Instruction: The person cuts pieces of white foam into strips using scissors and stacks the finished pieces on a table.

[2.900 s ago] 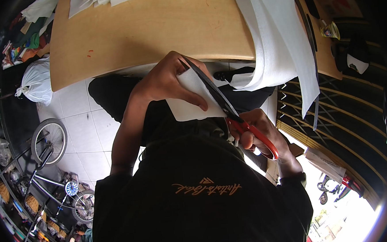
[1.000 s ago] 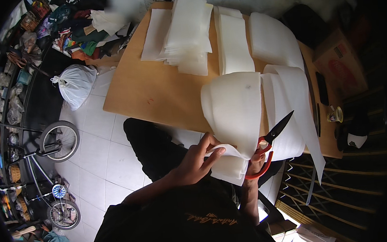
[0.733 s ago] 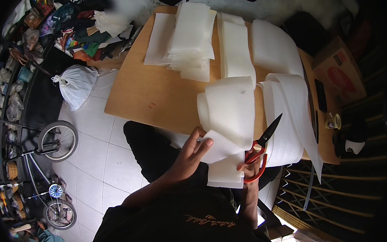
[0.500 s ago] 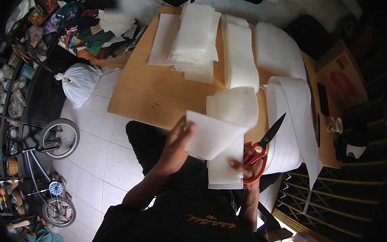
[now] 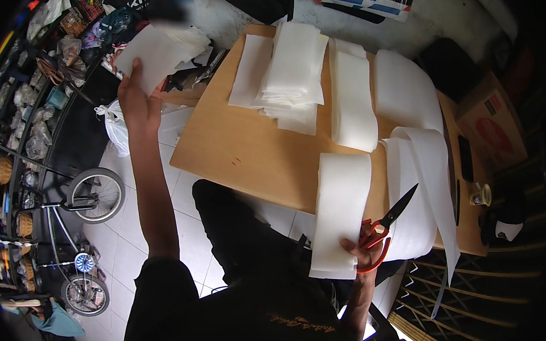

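Stretched out to the far left, my left hand grips a loose white foam-like sheet over the pile of cloth and scraps. Near the table's front edge, my right hand is closed round scissors with red handles and dark blades pointing up and right. Its thumb also presses on the lower end of a white strip, which runs up onto the tabletop. Fingers under the strip are hidden. Just right of the scissors, a big white roll lies with one long end hanging off the table.
On the wooden table lie a stack of white sheets, a long folded strip and another white bundle. A cardboard box and a small cup are at right. A bicycle and white bag are at left.
My left hand has carried the white sheet from above my lap out to the far left, away from the strip. The right hand keeps its hold on scissors and strip.
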Motion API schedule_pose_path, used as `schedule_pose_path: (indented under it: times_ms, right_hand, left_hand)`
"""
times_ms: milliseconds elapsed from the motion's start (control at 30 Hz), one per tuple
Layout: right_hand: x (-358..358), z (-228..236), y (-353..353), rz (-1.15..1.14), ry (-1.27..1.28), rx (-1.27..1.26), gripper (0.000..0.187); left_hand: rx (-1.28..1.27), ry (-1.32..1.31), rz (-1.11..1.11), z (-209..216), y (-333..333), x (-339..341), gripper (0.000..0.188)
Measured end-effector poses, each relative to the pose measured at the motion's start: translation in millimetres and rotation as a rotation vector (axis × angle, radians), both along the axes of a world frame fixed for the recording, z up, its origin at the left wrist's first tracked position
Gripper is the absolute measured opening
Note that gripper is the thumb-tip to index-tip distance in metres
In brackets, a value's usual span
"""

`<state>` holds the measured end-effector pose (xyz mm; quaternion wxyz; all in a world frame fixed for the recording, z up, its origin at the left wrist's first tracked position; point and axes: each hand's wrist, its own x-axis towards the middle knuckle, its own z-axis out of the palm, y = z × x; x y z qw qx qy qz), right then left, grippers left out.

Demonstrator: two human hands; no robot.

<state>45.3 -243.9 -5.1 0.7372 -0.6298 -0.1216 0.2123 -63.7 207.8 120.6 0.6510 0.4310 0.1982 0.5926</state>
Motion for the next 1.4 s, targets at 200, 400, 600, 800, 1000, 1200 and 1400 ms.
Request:
schedule_pose_path:
  times_ms: [200, 400, 600, 800, 1000, 1200, 1400]
  right_hand:
    - [-3, 8, 6, -0.005, 0.031, -0.009, 0.052]
    - [-3, 2, -2, 0.020, 0.029, -0.037, 0.052]
    - [-6, -5, -15, -0.023, 0.088, -0.048, 0.055]
    - [-7, -11, -10, 0.014, 0.094, -0.032, 0.055]
    - [-8, -12, -7, 0.063, 0.079, -0.054, 0.053]
    - [-13, -7, 2, 0.043, 0.093, 0.032, 0.050]
    - [-14, 15, 15, 0.089, 0.064, -0.009, 0.049]
  left_hand:
    - [0.976, 0.711, 0.262, -30, 65, 101, 0.040]
    - [0.638, 1.062, -0.348, -124, 63, 141, 0.033]
    - [1.015, 1.265, -0.320, -118, 21, 121, 0.052]
    - [1.267, 1.150, -0.167, -132, 22, 104, 0.059]
    - [1.291, 1.053, -0.267, -145, 20, 86, 0.052]
    - [1.231, 1.041, -0.424, -143, 19, 84, 0.035]
    - [1.193, 1.083, -0.167, -151, 9, 79, 0.033]
